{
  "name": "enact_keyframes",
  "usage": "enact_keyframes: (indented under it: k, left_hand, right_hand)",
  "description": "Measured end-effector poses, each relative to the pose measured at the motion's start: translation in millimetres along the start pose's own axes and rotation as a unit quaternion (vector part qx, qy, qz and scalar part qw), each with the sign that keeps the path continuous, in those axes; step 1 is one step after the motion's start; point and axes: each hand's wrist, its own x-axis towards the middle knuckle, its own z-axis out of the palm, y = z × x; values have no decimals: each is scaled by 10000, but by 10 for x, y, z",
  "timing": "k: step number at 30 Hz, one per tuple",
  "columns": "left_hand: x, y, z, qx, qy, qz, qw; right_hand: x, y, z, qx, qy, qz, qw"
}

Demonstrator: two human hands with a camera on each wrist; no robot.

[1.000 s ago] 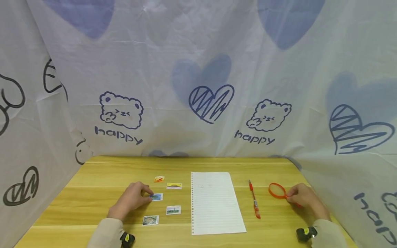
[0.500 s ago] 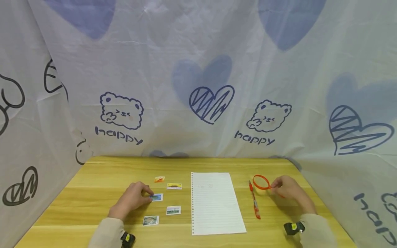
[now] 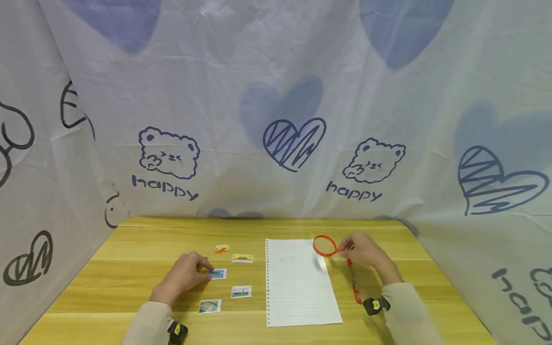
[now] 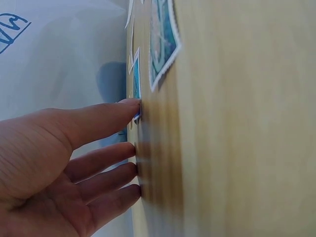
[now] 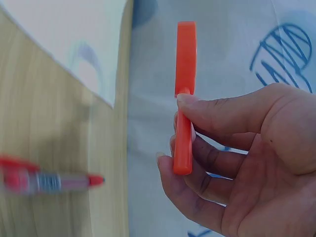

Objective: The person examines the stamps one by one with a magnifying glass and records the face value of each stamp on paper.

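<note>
My right hand (image 3: 361, 249) grips a red-orange magnifying glass (image 3: 325, 246) by its handle, thumb on one side and fingers curled round the other. In the head view its round lens overlaps the top right corner of the lined paper (image 3: 302, 287). The right wrist view shows the magnifying glass edge-on, raised off the table, with its shadow on the paper. My left hand (image 3: 186, 277) rests on the table, thumb and fingertips at the left edge of a blue postage stamp (image 3: 219, 273). From the left wrist the thumb lies against that stamp (image 4: 137, 79), with the other fingers spread.
Around the blue stamp lie an orange stamp (image 3: 222, 249), a yellow stamp (image 3: 242, 258), a green landscape stamp (image 3: 241, 292) and a grey-green stamp (image 3: 209, 306). A red pen (image 3: 355, 282) lies right of the paper, below my right hand. A printed curtain (image 3: 233, 167) encloses the wooden table.
My right hand has carried the magnifying glass leftward from the table's right side, over the pen, to the paper's upper right corner. My left hand has stayed at the blue stamp.
</note>
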Motion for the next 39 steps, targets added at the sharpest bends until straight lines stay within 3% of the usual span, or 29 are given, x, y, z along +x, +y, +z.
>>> enact_keyframes:
  k: [11,20,28,39]
  left_hand:
    - [-1,-4,-10,16,-24,-37,10000]
    - [-3,-9,-19,-3,-20,-17,10000]
    - [5,-13,-15,9,-9,25,10000]
    - [8,-6,-13,-63,-35,11,10000]
  right_hand:
    - [266,-387,330,-284,10,-341,9990]
    - [404,-665,549,-293,-92,-44,9995]
    - [489,-778,663,-496,-122,-654,9965]
    - [591,-985,809,-511,-298,-855,9946]
